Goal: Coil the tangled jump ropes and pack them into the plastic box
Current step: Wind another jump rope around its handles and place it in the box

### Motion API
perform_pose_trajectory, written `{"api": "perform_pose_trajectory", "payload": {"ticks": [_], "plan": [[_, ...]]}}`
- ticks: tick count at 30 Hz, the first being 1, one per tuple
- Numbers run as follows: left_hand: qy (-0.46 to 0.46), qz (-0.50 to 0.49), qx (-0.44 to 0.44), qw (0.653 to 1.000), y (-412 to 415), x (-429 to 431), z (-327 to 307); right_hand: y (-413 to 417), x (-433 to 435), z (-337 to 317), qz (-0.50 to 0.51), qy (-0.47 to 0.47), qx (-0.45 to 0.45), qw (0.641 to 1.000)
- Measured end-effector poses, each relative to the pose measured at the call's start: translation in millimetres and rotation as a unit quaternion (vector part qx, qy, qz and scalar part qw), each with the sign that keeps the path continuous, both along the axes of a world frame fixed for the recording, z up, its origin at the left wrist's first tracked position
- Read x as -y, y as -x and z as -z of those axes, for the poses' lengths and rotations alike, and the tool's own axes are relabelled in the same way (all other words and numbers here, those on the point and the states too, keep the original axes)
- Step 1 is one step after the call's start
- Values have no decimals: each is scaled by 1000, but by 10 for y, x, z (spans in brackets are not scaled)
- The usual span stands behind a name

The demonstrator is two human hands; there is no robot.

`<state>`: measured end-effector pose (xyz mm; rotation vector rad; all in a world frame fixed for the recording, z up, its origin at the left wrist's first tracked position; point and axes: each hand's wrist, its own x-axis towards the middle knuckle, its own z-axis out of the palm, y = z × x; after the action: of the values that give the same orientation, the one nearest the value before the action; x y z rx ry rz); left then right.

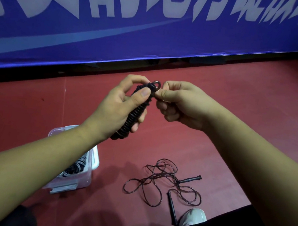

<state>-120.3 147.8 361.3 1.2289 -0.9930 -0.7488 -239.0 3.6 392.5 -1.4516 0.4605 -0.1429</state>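
My left hand (118, 107) is wrapped around the wound jump rope (138, 116), thumb pressed on the upper coils, with the bundle standing nearly upright out in front of me. My right hand (179, 105) is just right of it, pinching the rope's loose end by the little loop at the top, other fingers curled in.

Count-wise I can see three ropes. One's in my hands. One tangled rope (163, 183) is on the red floor (222, 96), near and to the right, with its two black handles showing. One pale coiled rope (79, 164) sits in the single plastic box (89, 179), down left under my forearm. My shoe (193, 217) is right by the tangle.
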Motion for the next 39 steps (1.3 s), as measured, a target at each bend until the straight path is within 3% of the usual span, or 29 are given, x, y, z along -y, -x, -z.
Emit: {"api": "perform_pose_trajectory", "payload": {"ticks": [5, 12, 21, 27, 29, 31, 36, 39], "plan": [[9, -6, -79, 997, -21, 58, -20, 51, -34, -84, 10, 11, 4, 1000], [-8, -21, -158, 987, -3, 98, 28, 110, -121, -194, 52, 281, -5, 958], [-3, -31, -144, 989, 16, 78, 22, 138, -118, -239, -23, 369, -46, 928], [-14, -27, -135, 990, 26, 64, -1, 151, -71, -260, -39, 364, -49, 929], [-19, -38, -134, 990, 4, 62, -17, 143, -93, -273, -4, 370, -4, 929], [-24, -43, -132, 990, -15, 58, -38, 137, -113, -294, 25, 315, 56, 947], [-26, -42, -139, 989, -15, 57, -58, 168, -115, -294, -74, 228, 107, 965], [-26, -41, -157, 986, -31, 54, -60, 168, -111, -308, -100, 272, 98, 952]]}}
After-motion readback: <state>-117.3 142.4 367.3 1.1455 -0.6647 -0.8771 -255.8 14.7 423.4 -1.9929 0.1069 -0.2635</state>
